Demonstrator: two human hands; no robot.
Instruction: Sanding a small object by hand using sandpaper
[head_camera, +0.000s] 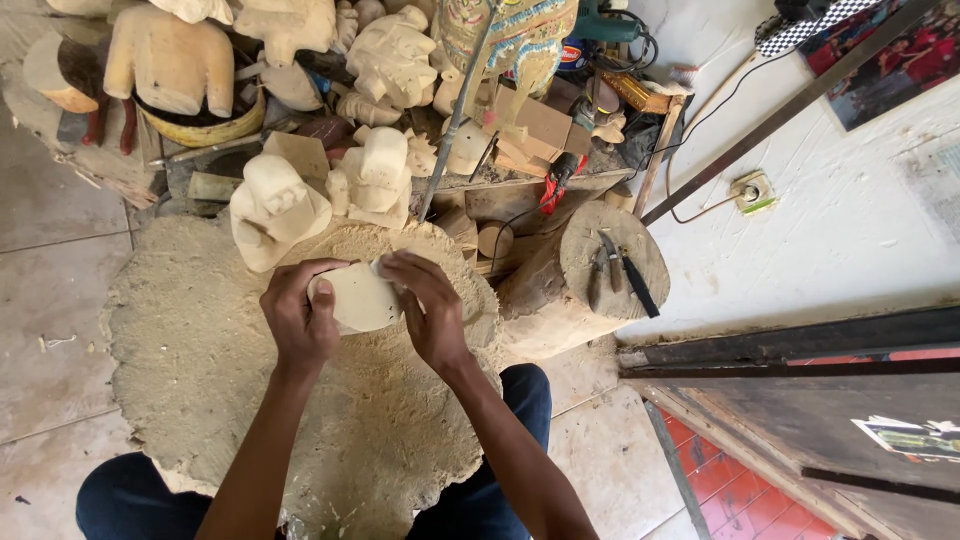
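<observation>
Tiled floor (45, 300) carries a wide, ragged mat of pale sawdust (200, 370), on which the person sits with dark trousers showing at both lower edges.

Behind the sawdust stands a crowded heap of unpainted wooden carvings (390, 60) — figures and rounded blanks, stacked and leaning against each other. 1 painted carving (520, 35) rises among them. The nearest blank, a pale figure (275, 205), lies at the upper edge of the sawdust, just beyond the hands.

To the right stands a tree-stump block (570, 290). On its flat top lie 2 dark tools (625, 275), side by side, not touching the hands.

A white wall (850, 220) runs along the right, with a cable and a socket (752, 190) on it.

Small pale wooden piece (360, 298) — rounded, smooth — is held above the middle of the sawdust, between both hands. Left hand (298, 315) is curled around its left side, fingers wrapped over the edge. Right hand (430, 305) lies over its right side, fingertips pressing a small light scrap (381, 267) against the top edge; what the scrap is cannot be told.
</observation>
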